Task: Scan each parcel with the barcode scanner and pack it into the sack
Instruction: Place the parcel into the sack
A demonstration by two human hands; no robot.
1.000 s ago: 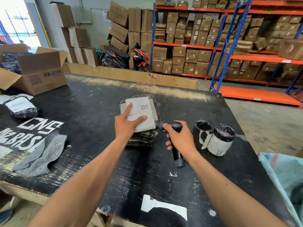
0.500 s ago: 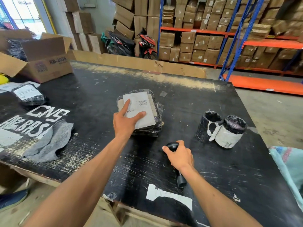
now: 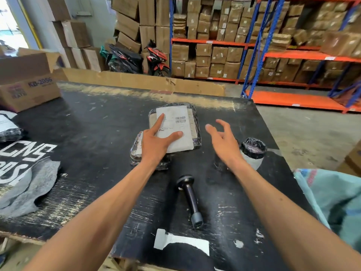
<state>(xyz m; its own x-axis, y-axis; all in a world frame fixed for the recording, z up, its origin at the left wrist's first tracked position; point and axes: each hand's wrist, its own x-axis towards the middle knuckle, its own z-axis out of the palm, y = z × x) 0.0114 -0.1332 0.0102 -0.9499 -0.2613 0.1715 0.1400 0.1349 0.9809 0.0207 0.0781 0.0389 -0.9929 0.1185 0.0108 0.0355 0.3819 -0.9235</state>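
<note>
A black plastic-wrapped parcel (image 3: 192, 116) with a white barcode label lies mid-table on top of another wrapped parcel (image 3: 136, 151). My left hand (image 3: 156, 143) rests flat on the label, fingers spread. My right hand (image 3: 222, 141) hovers open just right of the parcel, holding nothing. The black barcode scanner (image 3: 190, 198) lies on the black table (image 3: 93, 137) near the front edge, below and between my hands. A pale teal sack (image 3: 332, 202) hangs at the table's right side.
Two black-wrapped cylindrical parcels (image 3: 253, 151) stand right of my right hand. A grey cloth (image 3: 29, 188) and another wrapped parcel (image 3: 8, 128) lie at the left. An open cardboard box (image 3: 29, 81) sits far left. Shelving with cartons fills the background.
My right hand has let go of the scanner, which now lies on the table, and has moved up toward the parcel's right side. My left hand stays on the label.
</note>
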